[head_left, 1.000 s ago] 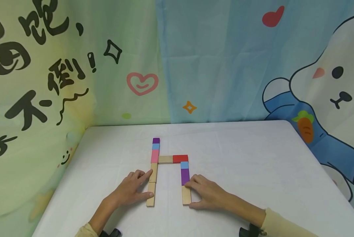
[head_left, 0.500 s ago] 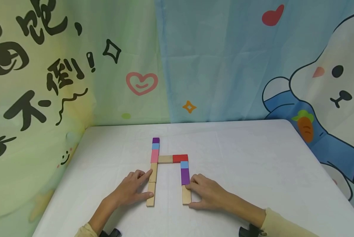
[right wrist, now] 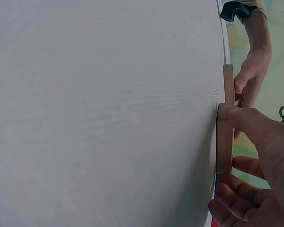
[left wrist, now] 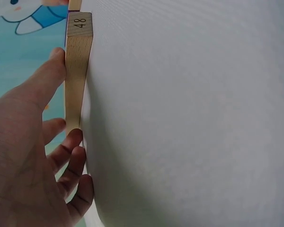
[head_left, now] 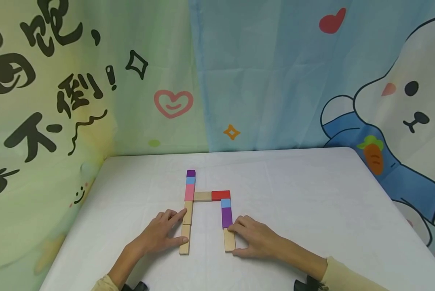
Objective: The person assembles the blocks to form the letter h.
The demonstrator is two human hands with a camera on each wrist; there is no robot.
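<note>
Flat blocks lie end to end on a white tabletop point(head_left: 294, 194). In the left row are a small purple block point(head_left: 191, 173), a light blue block point(head_left: 190, 180), a pink block point(head_left: 189, 192) and two plain wooden blocks, the upper point(head_left: 187, 216) and lower point(head_left: 184, 246). My left hand point(head_left: 159, 232) touches both wooden blocks from the left with extended index finger and thumb. My right hand point(head_left: 255, 236) holds the right row's wooden block point(head_left: 229, 240) between thumb and index finger. Above it lie a purple block point(head_left: 226, 218) and a light blue block point(head_left: 226, 203).
A wooden block point(head_left: 203, 197) and a red block point(head_left: 220, 195) bridge the two rows. Behind the table hangs a printed cloth backdrop point(head_left: 261, 81). The left wrist view shows "48" on a block end point(left wrist: 80, 23).
</note>
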